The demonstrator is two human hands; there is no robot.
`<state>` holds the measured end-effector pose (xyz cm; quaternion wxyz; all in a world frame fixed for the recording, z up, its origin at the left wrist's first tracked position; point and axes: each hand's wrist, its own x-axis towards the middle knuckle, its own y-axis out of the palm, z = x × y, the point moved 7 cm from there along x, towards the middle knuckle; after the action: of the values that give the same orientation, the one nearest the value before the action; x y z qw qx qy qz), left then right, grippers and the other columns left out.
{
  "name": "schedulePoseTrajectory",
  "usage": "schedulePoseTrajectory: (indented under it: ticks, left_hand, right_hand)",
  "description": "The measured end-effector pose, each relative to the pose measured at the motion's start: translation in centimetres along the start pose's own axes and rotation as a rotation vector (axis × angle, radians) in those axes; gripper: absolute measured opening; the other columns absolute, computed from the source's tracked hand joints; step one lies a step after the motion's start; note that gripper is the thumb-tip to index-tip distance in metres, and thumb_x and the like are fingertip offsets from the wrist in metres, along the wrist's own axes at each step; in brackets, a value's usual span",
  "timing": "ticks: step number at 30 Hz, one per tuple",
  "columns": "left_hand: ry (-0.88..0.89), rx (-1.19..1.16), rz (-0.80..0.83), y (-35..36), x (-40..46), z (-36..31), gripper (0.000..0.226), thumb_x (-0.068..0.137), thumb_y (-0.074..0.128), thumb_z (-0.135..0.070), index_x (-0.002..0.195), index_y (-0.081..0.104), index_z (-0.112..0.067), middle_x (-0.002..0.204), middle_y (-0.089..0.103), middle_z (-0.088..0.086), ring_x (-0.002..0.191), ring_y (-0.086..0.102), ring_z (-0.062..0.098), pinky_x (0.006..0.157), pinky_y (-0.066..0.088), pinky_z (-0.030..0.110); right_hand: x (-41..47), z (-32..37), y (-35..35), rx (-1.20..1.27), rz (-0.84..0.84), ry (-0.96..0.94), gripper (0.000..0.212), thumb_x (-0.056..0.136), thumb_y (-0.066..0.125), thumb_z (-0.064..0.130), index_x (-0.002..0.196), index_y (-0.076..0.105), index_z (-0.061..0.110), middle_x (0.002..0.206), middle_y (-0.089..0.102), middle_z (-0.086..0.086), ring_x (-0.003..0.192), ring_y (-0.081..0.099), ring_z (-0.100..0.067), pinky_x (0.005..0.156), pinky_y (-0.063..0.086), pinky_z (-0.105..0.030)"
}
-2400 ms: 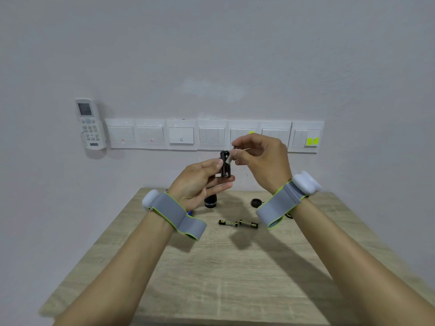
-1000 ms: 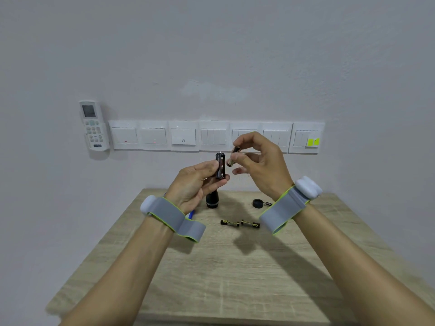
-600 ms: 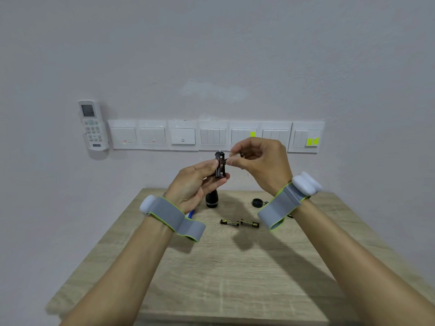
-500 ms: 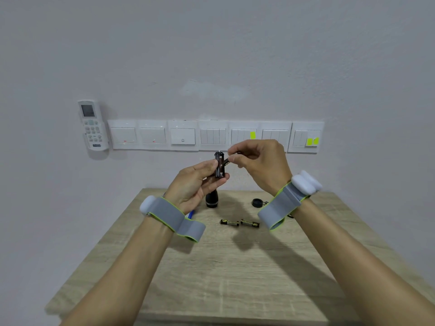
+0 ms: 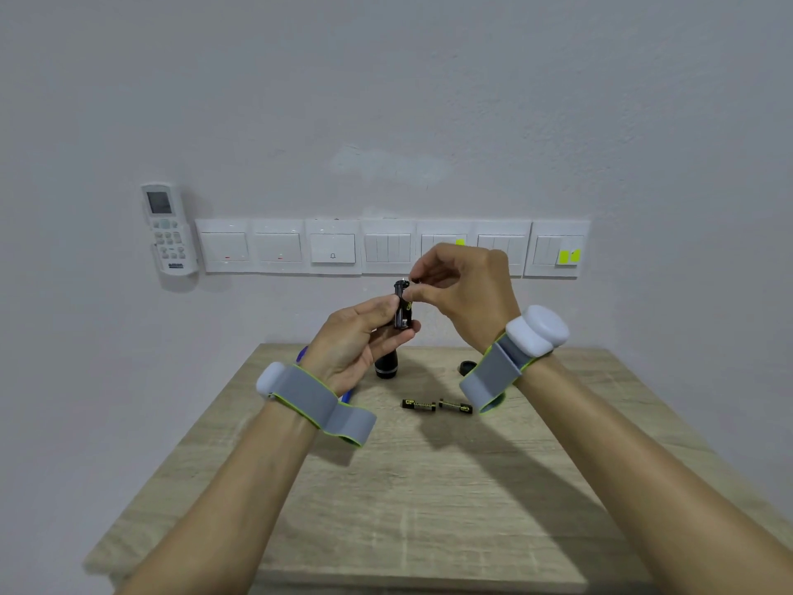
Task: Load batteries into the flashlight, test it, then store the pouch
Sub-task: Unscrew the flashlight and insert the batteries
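Since half a second ago, the right hand [image 5: 463,289] has brought its small black battery [image 5: 409,303] down against the upright black cylindrical battery holder [image 5: 401,307], fingertips pinched on it. The left hand [image 5: 356,337] grips the holder's lower half, raised above the pale wooden table [image 5: 429,487]. Two loose black batteries [image 5: 437,406] lie end to end beside the standing black flashlight body [image 5: 386,366].

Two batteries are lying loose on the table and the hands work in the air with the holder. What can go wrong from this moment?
1. The two loose batteries lie on the bare table; they may roll if bumped.
2. The battery holder is held high by the left hand while the right hand presses at its top; a slip could drop it.
3. Polarity cannot be seen; a battery could go in reversed.
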<state>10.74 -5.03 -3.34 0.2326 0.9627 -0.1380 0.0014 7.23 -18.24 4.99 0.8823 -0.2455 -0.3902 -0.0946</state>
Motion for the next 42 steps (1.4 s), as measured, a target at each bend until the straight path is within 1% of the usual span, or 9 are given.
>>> schedulePoseTrajectory:
  ticks: [6,13,19,22,24,26,32,38,42]
  left_hand:
    - [0.021,0.016,0.008,0.3,-0.1,-0.1,0.026,0.096,0.052,-0.003,0.118,0.060,0.007,0.092,0.069,0.012,0.074,0.073,0.023,0.068,0.061,0.026]
    - [0.041,-0.001,-0.002,0.3,0.0,-0.2,0.017,0.095,0.053,-0.004,0.103,0.065,0.005,0.075,0.071,0.010,0.071,0.073,0.023,0.064,0.060,0.025]
    - [0.044,-0.017,-0.011,-0.1,0.0,-0.1,0.018,0.095,0.054,-0.006,0.104,0.066,0.003,0.080,0.071,0.010,0.075,0.072,0.025,0.066,0.060,0.025]
    - [0.024,-0.034,-0.025,-0.4,-0.1,-0.1,0.018,0.095,0.054,-0.006,0.106,0.065,0.004,0.084,0.068,0.011,0.075,0.073,0.024,0.066,0.060,0.025]
    - [0.003,-0.044,-0.021,-0.4,-0.1,-0.2,0.025,0.095,0.055,-0.007,0.115,0.062,0.006,0.090,0.068,0.013,0.076,0.073,0.024,0.066,0.061,0.025]
    - [-0.024,-0.054,-0.027,-0.4,0.0,-0.2,0.032,0.094,0.056,-0.008,0.121,0.059,0.010,0.097,0.067,0.016,0.076,0.073,0.024,0.066,0.061,0.026]
    - [-0.021,0.010,0.001,-0.7,-0.1,-0.4,0.034,0.093,0.059,-0.010,0.119,0.060,0.012,0.093,0.066,0.014,0.075,0.073,0.022,0.068,0.061,0.025]
    - [-0.024,0.065,0.039,-0.4,0.1,0.0,0.023,0.097,0.051,-0.006,0.111,0.063,0.007,0.092,0.065,0.015,0.075,0.072,0.022,0.070,0.061,0.027]
    - [-0.002,0.071,0.041,-0.2,0.1,-0.2,0.023,0.099,0.045,-0.005,0.106,0.063,0.006,0.089,0.062,0.013,0.070,0.068,0.020,0.069,0.062,0.030]
  right_hand:
    - [-0.1,-0.6,0.4,-0.020,-0.017,-0.049,0.017,0.064,0.086,0.010,0.076,0.077,0.004,0.075,0.069,-0.007,0.060,0.058,-0.004,0.057,0.045,-0.010]
    - [-0.9,-0.8,1.2,-0.080,-0.013,-0.255,0.015,0.078,0.071,-0.005,0.091,0.077,0.002,0.086,0.069,-0.012,0.069,0.062,-0.011,0.068,0.055,-0.019]
    - [-2.1,-1.6,2.1,-0.461,0.022,-0.455,0.037,0.082,0.063,-0.002,0.109,0.074,0.021,0.100,0.062,-0.005,0.077,0.049,-0.024,0.068,0.046,-0.040]
    - [-1.8,-2.5,1.9,-0.342,0.141,-0.279,0.046,0.085,0.059,0.000,0.121,0.067,0.028,0.105,0.055,-0.001,0.081,0.048,-0.011,0.081,0.045,-0.026]
    - [-1.6,-3.2,0.8,-0.241,0.071,-0.103,0.040,0.085,0.063,0.008,0.121,0.067,0.025,0.101,0.058,0.003,0.073,0.054,-0.008,0.075,0.037,-0.006]
    - [-1.8,-4.5,-0.1,-0.255,0.065,0.082,0.024,0.083,0.067,0.017,0.106,0.071,0.022,0.089,0.066,0.007,0.062,0.055,-0.006,0.064,0.036,-0.005]
    - [-6.6,-9.0,2.6,-0.502,0.793,0.332,0.032,0.071,0.082,0.032,0.100,0.076,0.021,0.092,0.072,0.006,0.069,0.055,0.004,0.061,0.038,-0.006]
    - [-7.2,-10.2,3.1,-0.496,0.813,0.356,0.034,0.071,0.082,0.013,0.104,0.075,0.016,0.096,0.074,-0.003,0.067,0.057,-0.001,0.054,0.036,0.003]
    - [-6.6,-10.4,2.9,-0.533,0.739,0.316,0.030,0.079,0.071,0.014,0.108,0.072,0.019,0.088,0.072,0.000,0.075,0.059,-0.009,0.071,0.046,-0.013]
